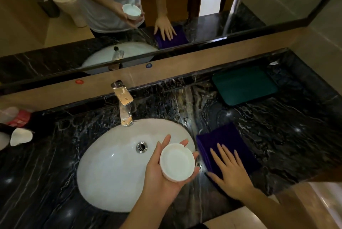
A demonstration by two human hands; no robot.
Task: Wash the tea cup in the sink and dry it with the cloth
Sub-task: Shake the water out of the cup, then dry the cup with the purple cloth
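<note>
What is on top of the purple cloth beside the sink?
The right hand rests flat on the purple cloth, fingers straight. The cloth's near part is covered by the palm, so anything beneath cannot be seen.

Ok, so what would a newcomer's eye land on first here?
Most likely the small round white ceramic cup, bright against the dim scene, held in the left hand over the right edge of the white oval sink basin. Next, the right hand lying flat on the folded dark purple cloth on the black veined marble counter, right of the basin.
</note>
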